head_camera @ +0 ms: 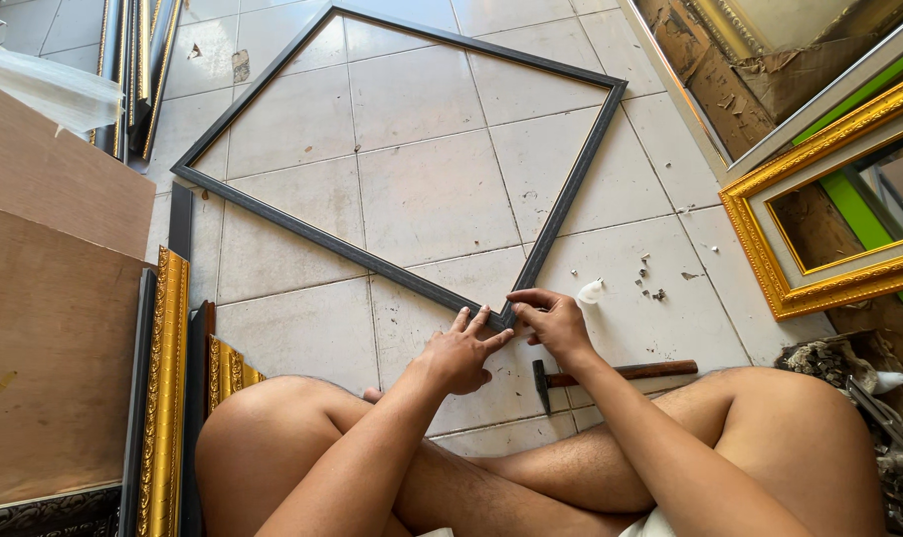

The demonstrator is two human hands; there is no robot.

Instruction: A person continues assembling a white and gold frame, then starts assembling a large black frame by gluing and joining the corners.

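At the lower centre of the picture, both hands press on the near corner of a thin dark picture frame (pixel 392 149) lying flat on the tiled floor (pixel 302 328). The left hand (pixel 461 353) lies spread over one rail; the right hand (pixel 554 320) pinches the joint with bent fingers. The frame looks light and stiff but probably weak at its corners, so best gripped along the rails. A hammer (pixel 611 375) lies just beside. No containers show.
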